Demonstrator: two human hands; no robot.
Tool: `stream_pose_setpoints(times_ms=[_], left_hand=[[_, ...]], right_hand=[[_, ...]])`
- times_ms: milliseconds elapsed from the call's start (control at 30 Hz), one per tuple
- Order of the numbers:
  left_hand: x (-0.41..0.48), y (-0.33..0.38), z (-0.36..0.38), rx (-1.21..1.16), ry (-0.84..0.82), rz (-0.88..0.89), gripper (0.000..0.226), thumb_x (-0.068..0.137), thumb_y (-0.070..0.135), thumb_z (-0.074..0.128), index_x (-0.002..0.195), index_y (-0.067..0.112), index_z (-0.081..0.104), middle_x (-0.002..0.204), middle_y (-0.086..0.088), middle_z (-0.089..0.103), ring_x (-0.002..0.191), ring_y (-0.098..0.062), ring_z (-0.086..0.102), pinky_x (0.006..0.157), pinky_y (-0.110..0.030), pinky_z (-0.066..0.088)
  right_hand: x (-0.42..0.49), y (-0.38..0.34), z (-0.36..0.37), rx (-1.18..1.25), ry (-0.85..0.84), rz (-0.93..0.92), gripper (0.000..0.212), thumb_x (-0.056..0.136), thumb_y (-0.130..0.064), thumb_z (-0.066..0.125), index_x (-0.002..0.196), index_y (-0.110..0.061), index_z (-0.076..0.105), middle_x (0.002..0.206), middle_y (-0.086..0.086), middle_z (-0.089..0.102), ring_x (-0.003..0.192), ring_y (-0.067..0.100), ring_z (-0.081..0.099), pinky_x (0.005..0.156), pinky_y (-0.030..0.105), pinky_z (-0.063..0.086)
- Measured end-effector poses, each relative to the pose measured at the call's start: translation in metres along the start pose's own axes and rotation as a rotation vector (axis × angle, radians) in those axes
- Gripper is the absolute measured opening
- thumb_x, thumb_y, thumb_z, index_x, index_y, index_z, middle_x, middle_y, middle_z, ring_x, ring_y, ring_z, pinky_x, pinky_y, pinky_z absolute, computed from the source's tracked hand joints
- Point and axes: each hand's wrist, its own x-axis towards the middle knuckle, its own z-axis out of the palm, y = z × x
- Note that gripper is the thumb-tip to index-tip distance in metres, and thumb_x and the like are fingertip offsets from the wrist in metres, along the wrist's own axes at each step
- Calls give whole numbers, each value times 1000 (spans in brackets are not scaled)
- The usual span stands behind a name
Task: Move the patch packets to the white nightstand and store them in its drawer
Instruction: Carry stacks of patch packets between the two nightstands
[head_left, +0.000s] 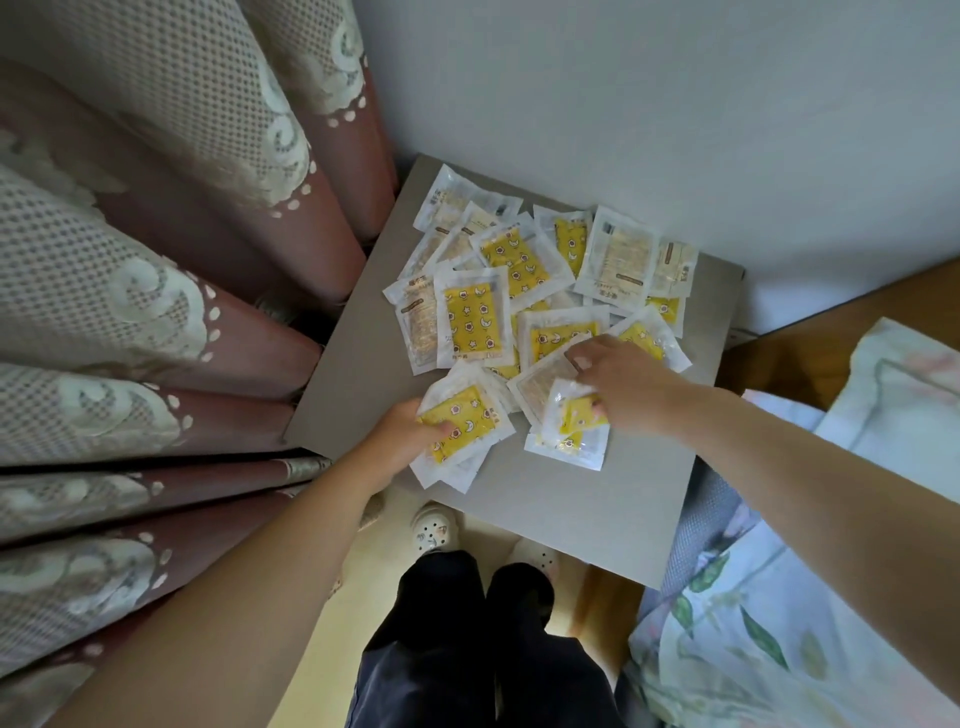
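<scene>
Yellow patch packets sit gripped in hands, left and right.

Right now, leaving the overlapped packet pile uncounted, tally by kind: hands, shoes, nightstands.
Hands: 2, left hand gripping a yellow packet, right hand pinching another
Shoes: 2, left shoe, right shoe
Nightstand: 1
Total: 5

i see patch packets, white-edged pouches, many with yellow star-and-moon fronts, some showing pale printed backs, overlapping in a loose heap on the pale nightstand top. at the heap's 7 o'clock my left grip holds a yellow packet; at 5 o'clock my right grip pinches a crumpled packet.
</scene>
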Motion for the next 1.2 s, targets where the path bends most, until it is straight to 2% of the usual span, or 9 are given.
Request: stream_pose_setpoints(times_ms=[167, 267, 400, 533, 700, 867, 1000, 1133, 1200], left_hand=[[-2, -1, 2, 15, 21, 11, 18, 93, 6, 58, 100, 23, 60, 91, 3, 67, 79, -13, 65, 73, -26, 52], [-1, -2, 2, 189, 101, 65, 15, 86, 6, 65, 90, 20, 60, 91, -3, 67, 82, -20, 65, 74, -32, 52], [-1, -4, 4, 265, 177, 81, 20, 78, 6, 71, 96, 10, 63, 94, -8, 68, 85, -24, 66, 77, -39, 54], [1, -6, 5, 307, 196, 97, 29, 74, 6, 77, 97, 16, 61, 94, -2, 68, 87, -21, 66, 76, -35, 55], [5, -2, 7, 627, 251, 126, 37, 70, 26, 82, 101, 19, 64, 96, 2, 66, 89, -20, 63, 78, -37, 53], [9, 19, 10, 991, 216, 123, 42, 67, 44, 82, 86, 15, 59, 92, 1, 56, 90, -17, 51, 71, -29, 44], [10, 24, 11, 906, 141, 37, 42, 64, 39, 85, 93, 16, 64, 92, 0, 64, 83, -20, 61, 68, -30, 49], [10, 15, 9, 735, 37, 11, 42, 68, 26, 84, 103, 14, 66, 100, -2, 68, 89, -21, 65, 81, -36, 54], [8, 8, 9, 673, 0, 6, 44, 69, 24, 84, 107, 13, 65, 103, -4, 69, 92, -21, 66, 85, -40, 54]], right_hand=[[16, -19, 16, -69, 124, -40, 48, 82, -4, 59, 128, -13, 51, 134, 3, 37, 123, 22, 37, 103, 30, 33], [20, -17, 19, -100, 142, -51, 58, 80, -10, 62, 135, -19, 47, 142, 3, 31, 128, 23, 32, 106, 34, 33], [20, -16, 24, -147, 110, -42, 66, 82, -22, 67, 140, -16, 37, 147, 5, 25, 133, 25, 28, 108, 35, 31], [23, -18, 23, -117, 129, 8, 76, 78, -21, 72, 140, -13, 29, 143, 5, 32, 126, 25, 36, 103, 34, 34], [31, -19, 19, -131, 134, 36, 74, 71, -23, 74, 135, -16, 36, 130, 1, 44, 117, 22, 40, 100, 32, 31], [31, -19, 13, -241, 143, 36, 67, 69, -33, 73, 127, -13, 46, 123, 5, 42, 114, 24, 38, 102, 35, 29], [32, -19, 15, -242, 146, -7, 47, 77, -25, 67, 120, -13, 52, 116, 3, 52, 109, 23, 43, 96, 32, 32], [28, -14, 17, -83, 132, 41, 69, 75, -24, 72, 135, -13, 40, 117, 5, 57, 112, 25, 50, 94, 32, 37], [26, -12, 18, -41, 114, 56, 58, 76, -26, 70, 129, -13, 48, 112, 5, 59, 109, 25, 51, 87, 33, 41]])
